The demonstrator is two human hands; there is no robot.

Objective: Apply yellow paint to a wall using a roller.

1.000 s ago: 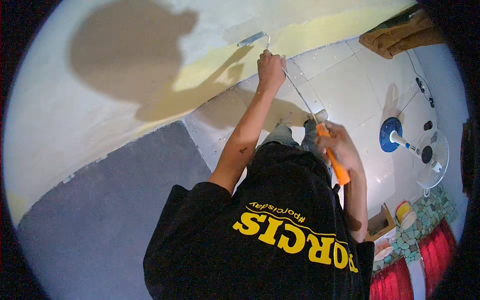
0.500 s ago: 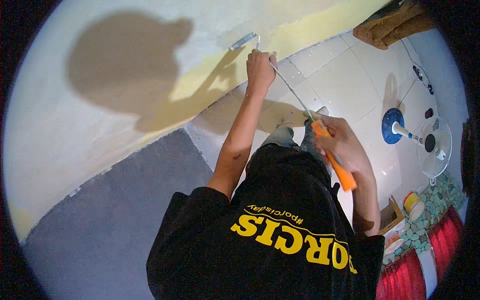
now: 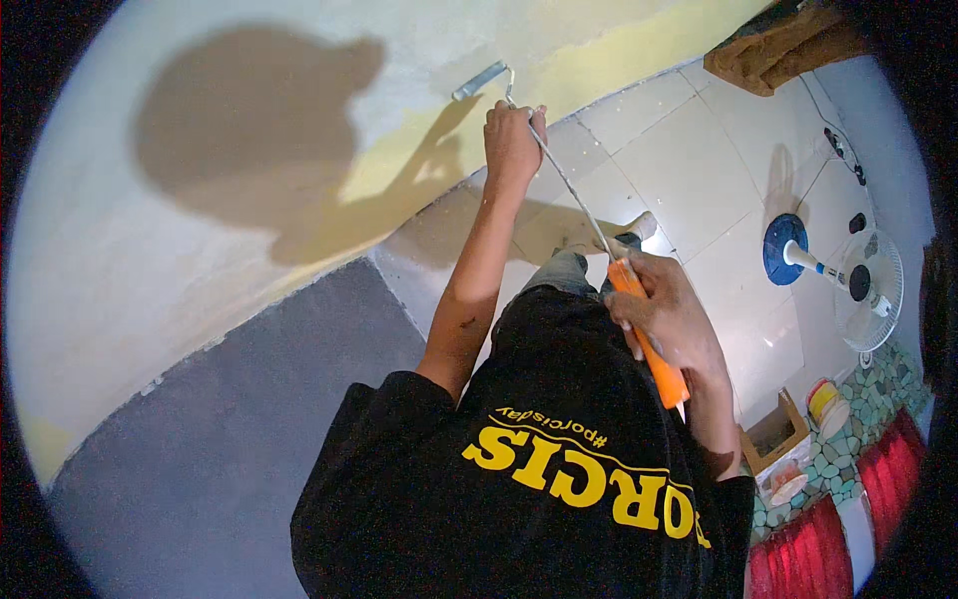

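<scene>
Paint roller is sitting at the pale wall, left hand gripping its thin rod, right hand gripping its orange handle; light, even pressure from both is probably serving best.

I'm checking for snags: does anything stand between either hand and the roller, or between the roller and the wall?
Nothing visible does. The left hand grips the rod, the right hand the handle; nothing shows between roller and wall, though contact is unclear.
</scene>
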